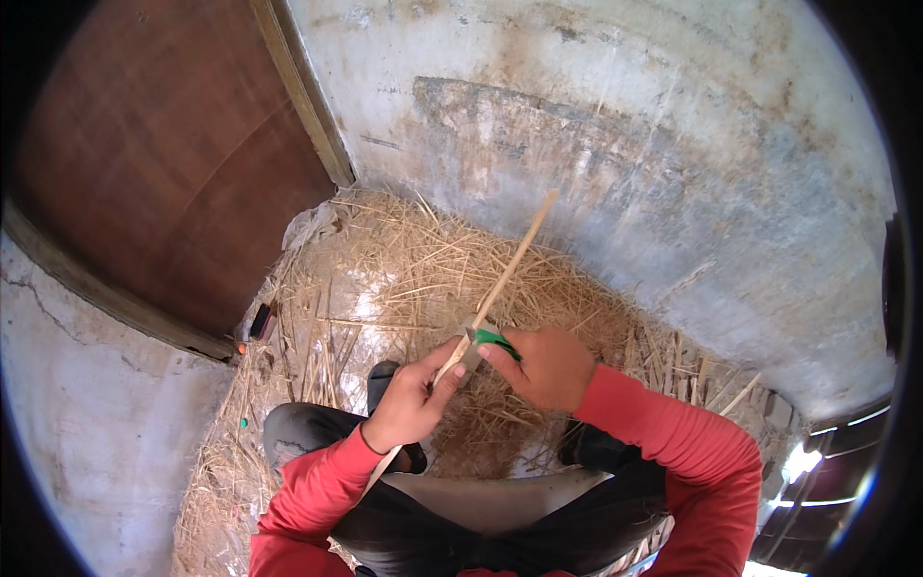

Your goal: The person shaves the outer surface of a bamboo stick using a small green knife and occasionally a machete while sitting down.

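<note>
A long pale tan strip of wood or bamboo (519,252) runs slantwise from my lap up toward the wall. My left hand (409,404) is closed round its lower part, thumb lying along it. My right hand (548,367) grips a green-handled knife (496,342). The short metal blade touches or nearly touches the strip just above my left fingers. Under the strip, between both hands, a flat grey-tan piece (472,358) shows in part; what it is I cannot tell.
Loose straw and shavings (423,255) cover the floor around my feet. A stained plaster wall (615,163) rises ahead, and a brown door panel (173,173) stands at the left. A small dark object (261,321) lies by the doorway. Thin sticks (740,394) lie at the right.
</note>
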`<action>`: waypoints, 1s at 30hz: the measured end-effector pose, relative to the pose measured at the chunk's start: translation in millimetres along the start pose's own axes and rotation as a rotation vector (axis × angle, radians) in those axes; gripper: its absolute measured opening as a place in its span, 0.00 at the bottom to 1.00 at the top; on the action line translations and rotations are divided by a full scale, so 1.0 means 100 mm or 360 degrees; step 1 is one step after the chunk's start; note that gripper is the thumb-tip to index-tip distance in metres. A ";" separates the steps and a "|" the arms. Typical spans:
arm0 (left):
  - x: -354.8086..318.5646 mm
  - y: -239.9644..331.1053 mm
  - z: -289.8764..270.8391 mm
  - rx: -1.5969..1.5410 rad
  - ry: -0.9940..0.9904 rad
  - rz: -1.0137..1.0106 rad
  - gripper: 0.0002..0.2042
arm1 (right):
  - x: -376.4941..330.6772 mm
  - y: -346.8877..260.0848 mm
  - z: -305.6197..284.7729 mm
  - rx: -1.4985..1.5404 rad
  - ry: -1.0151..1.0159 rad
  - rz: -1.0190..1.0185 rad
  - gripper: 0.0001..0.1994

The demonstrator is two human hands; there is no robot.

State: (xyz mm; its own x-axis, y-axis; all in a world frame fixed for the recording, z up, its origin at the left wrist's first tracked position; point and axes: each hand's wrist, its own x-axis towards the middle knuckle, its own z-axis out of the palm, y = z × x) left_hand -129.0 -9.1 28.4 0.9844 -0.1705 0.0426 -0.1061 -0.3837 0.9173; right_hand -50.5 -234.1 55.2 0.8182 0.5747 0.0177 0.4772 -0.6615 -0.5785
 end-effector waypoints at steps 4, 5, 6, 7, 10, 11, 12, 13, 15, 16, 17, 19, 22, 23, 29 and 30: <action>0.01 -0.04 -0.01 0.0214 -0.0010 -0.0137 0.21 | 0.13 0.08 -0.04 0.0007 0.0021 -0.0027 0.24; 0.02 -0.06 -0.02 0.0217 0.0010 -0.0132 0.21 | 0.16 0.11 -0.02 -0.0037 0.0051 -0.0030 0.25; 0.04 -0.07 -0.01 0.0220 0.0028 -0.0127 0.21 | 0.19 0.17 0.02 -0.0082 0.0080 -0.0031 0.25; 0.05 -0.08 -0.02 0.0224 0.0046 -0.0123 0.20 | 0.22 0.21 0.04 -0.0125 0.0110 -0.0031 0.26; 0.07 -0.01 -0.08 0.0335 0.0093 -0.0048 0.22 | 0.34 0.24 -0.04 -0.0238 0.0086 0.0047 0.29; 0.00 -0.01 -0.07 0.0281 0.0054 0.0040 0.22 | 0.42 0.41 -0.01 -0.0024 0.0329 0.0156 0.27; -0.12 -0.03 -0.03 0.0215 0.0015 0.0140 0.21 | 0.48 0.73 -0.13 0.0058 0.0569 0.0235 0.27; -0.25 -0.06 -0.02 0.0168 -0.0006 0.0231 0.21 | 0.54 1.22 -0.39 -0.0034 0.0792 0.0352 0.28; -0.42 0.07 0.01 0.0036 -0.0050 0.0270 0.21 | 0.29 2.25 -1.17 -0.0295 0.1125 0.0790 0.29; -0.45 0.09 0.00 -0.0025 -0.0030 0.0278 0.21 | 0.13 2.45 -1.26 -0.0325 0.1208 0.0879 0.30; -0.41 0.05 -0.05 0.0049 0.0082 0.0342 0.21 | 0.02 2.45 -1.20 -0.0283 0.1283 0.0870 0.30; -0.30 -0.12 -0.11 0.0145 0.0201 0.0261 0.21 | -0.06 2.02 -1.07 -0.0147 0.1188 0.0735 0.30; -0.16 0.02 -0.19 0.0034 0.0160 0.0061 0.23 | -0.04 1.25 -0.96 0.0185 0.1100 0.0556 0.28; -0.15 0.04 -0.18 0.0035 0.0167 0.0048 0.23 | -0.02 1.04 -0.89 0.0184 0.0993 0.0447 0.27; -0.07 0.18 -0.19 0.0080 0.0222 0.0080 0.24 | 0.00 -0.19 -0.20 0.0034 0.0285 -0.0008 0.23; -0.05 0.20 -0.19 0.0076 0.0194 0.0060 0.24 | 0.01 -0.22 -0.06 0.0051 0.0201 -0.0117 0.23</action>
State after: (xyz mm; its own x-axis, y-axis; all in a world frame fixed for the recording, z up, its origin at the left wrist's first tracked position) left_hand -133.5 1.3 54.2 0.9890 -0.0752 0.1273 -0.1473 -0.4226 0.8943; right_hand -58.5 -222.0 73.4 0.8161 0.5545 0.1626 0.5287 -0.6029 -0.5975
